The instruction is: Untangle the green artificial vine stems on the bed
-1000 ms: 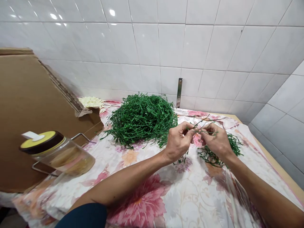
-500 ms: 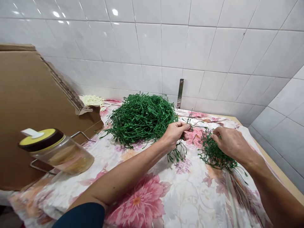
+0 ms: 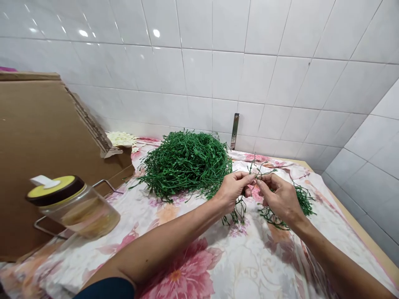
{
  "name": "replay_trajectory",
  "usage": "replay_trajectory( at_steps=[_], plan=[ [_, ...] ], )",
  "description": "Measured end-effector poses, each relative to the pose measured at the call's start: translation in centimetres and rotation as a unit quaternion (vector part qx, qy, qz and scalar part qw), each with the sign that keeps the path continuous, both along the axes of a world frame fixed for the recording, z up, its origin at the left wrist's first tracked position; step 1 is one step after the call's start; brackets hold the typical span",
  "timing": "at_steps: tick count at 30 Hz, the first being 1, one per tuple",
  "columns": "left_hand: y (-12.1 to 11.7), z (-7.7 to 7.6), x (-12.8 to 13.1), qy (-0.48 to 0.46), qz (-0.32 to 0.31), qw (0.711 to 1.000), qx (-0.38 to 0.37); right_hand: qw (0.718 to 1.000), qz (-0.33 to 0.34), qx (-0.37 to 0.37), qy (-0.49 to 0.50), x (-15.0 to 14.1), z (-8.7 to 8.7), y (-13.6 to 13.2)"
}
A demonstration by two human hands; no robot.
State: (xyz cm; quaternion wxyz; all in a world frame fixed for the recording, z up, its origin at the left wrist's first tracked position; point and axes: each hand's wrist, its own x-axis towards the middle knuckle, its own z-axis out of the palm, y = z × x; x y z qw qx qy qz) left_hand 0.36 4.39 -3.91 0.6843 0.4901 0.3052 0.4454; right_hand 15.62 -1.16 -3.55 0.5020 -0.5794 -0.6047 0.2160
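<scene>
A large heap of thin green artificial stems (image 3: 190, 164) with small knobbed tips lies on the floral cloth. Just to its right, my left hand (image 3: 233, 189) pinches a few green stems between thumb and forefinger, and more dangle below the palm. Facing it, my right hand (image 3: 279, 195) is closed at the fingertips on the same stems, almost touching the left fingertips. Beyond and beneath my right hand lies a smaller pile of green stems (image 3: 304, 199), partly covered by that hand.
A clear jar (image 3: 90, 214) with a yellow-and-brown lid leans at the left beside a brown cardboard box (image 3: 52, 158). Pale cream pieces (image 3: 120, 138) lie behind the box. A metal bracket (image 3: 235, 131) stands against the tiled wall (image 3: 196, 66). Floral cloth (image 3: 243, 257) covers the table.
My right hand has moved left from the small pile to meet my left fingertips at the stems. My left hand keeps its pinch. The view has tilted slightly upward.
</scene>
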Motion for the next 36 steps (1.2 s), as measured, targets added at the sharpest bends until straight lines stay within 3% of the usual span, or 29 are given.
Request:
replay_trajectory(
  at_steps=[7, 14, 19, 23, 27, 32, 36],
  plan=[
    [-0.1, 0.5, -0.2, -0.003, -0.015, 1.000, 0.013, 0.999, 0.001, -0.007, 0.053, 0.1, 0.0, 0.1],
    [-0.1, 0.9, -0.4, -0.014, -0.011, 1.000, -0.013, 0.994, -0.013, 0.078, -0.075, 0.1, -0.4, 0.1],
    [0.1, 1.2, -0.5, -0.010, 0.014, 1.000, 0.015, 0.994, -0.014, 0.064, -0.084, -0.3, -0.2, 0.1],
    [-0.2, 0.9, -0.2, 0.034, 0.066, 0.992, 0.103, 0.997, -0.025, 0.038, -0.062, -0.4, -0.2, 0.0],
    [-1.5, 0.7, -0.2, 0.088, 0.105, 0.961, 0.242, 0.998, -0.028, 0.004, -0.057, -0.1, -0.4, 0.3],
    [-2.0, 1.7, -1.1, 0.111, 0.129, 0.927, 0.333, 0.995, -0.082, -0.052, -0.019, 1.7, -0.6, 1.2],
    [-0.4, 2.1, -1.4, 0.077, 0.075, 0.967, 0.233, 0.988, -0.096, -0.076, -0.095, 4.0, 0.3, 1.6]
  ],
)
